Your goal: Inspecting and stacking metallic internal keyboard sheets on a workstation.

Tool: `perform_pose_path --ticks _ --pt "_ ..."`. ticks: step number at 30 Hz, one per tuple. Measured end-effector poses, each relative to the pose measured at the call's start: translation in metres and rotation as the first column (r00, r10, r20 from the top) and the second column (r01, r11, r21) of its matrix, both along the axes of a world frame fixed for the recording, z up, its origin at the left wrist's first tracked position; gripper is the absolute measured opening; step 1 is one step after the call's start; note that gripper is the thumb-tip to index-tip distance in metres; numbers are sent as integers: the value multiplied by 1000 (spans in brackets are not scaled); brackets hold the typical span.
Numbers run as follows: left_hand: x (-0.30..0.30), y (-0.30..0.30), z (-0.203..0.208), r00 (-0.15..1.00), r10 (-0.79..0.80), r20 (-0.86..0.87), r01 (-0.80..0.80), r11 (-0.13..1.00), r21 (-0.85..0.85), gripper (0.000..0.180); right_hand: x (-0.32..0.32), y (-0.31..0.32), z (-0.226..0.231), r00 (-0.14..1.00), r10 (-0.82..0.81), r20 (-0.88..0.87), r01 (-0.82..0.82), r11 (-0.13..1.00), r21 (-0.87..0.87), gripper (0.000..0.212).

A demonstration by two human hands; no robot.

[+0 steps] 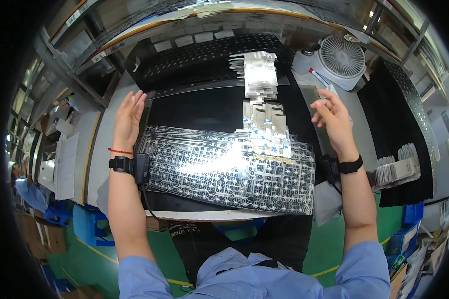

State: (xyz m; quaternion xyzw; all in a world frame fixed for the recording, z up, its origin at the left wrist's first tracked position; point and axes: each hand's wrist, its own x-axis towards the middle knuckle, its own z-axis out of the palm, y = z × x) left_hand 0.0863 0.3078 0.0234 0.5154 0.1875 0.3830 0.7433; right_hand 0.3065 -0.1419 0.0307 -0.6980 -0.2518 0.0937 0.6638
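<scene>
A stack of clear keyboard membrane sheets with black printed circuits lies in front of me, slightly fanned at its left and far edges. Bright glare hides part of its middle. Ribbon tails with small blue marks run from its far side toward a pile of pale flat strips. My left hand is raised near the stack's far left corner, fingers stretched and holding nothing. On the other side, my right hand hovers right of the tails, its fingers loosely bent and apart, with nothing in them.
A white fan stands at the back right, with a red-capped marker near it. Further right, a bundle of pale strips rests on a black sheet. A shelf edge crosses the back. Blue stools sit below, left.
</scene>
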Motion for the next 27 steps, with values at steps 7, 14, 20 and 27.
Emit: perform_pose_path --ticks 7,14,20,27 --pt "-10 -33 47 869 -259 -422 430 817 384 30 0 0 0 998 49 -36 -51 997 -53 30" --pt "52 -165 63 526 -242 -816 842 285 458 30 5 1 -11 991 130 21 -130 991 -27 27" --pt "105 -186 24 373 -138 -917 890 333 312 30 6 1 -11 988 117 100 -111 992 -58 27" --pt "117 -187 20 311 -109 -944 915 302 267 25 12 1 -18 969 116 216 -103 992 -71 26"
